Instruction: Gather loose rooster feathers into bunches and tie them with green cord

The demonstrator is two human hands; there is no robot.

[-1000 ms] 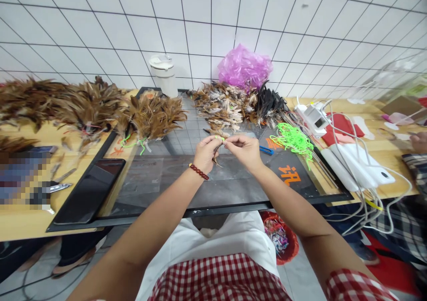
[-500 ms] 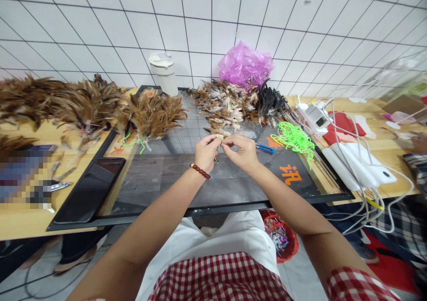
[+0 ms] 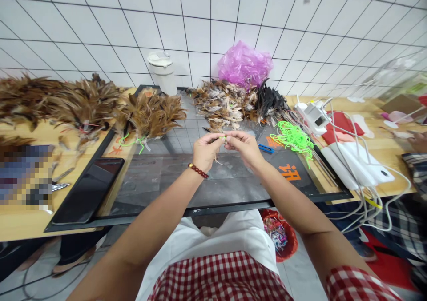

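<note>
Over the dark glassy board [image 3: 167,190], my left hand [image 3: 204,152] and my right hand [image 3: 247,148] meet fingertip to fingertip. A tiny bit of yellow-green cord [image 3: 223,137] shows between them, pinched by my right thumb and finger. From beneath my closed left fingers pokes the thin end of a feather [image 3: 216,160]; the rest of it is hidden. Beyond the hands lies a heap of mottled feathers [image 3: 220,103], with black feathers [image 3: 271,101] at its right. A blue-handled tool [image 3: 266,148] and a tangle of bright green cords [image 3: 293,140] lie right of my right hand.
Brown feather bundles [image 3: 150,114] line the left side, near a white lidded cup [image 3: 163,72]. A phone [image 3: 89,192] rests on the board's left edge. Power strips and cables [image 3: 358,165] crowd the right. Below hangs a red basket [image 3: 289,243]. A co-worker's plaid sleeve [image 3: 415,167] shows far right.
Both hands stay together over the board. My right hand has turned slightly, its fingers now closer against the left fingertips. More of the feather end shows below my left hand.
</note>
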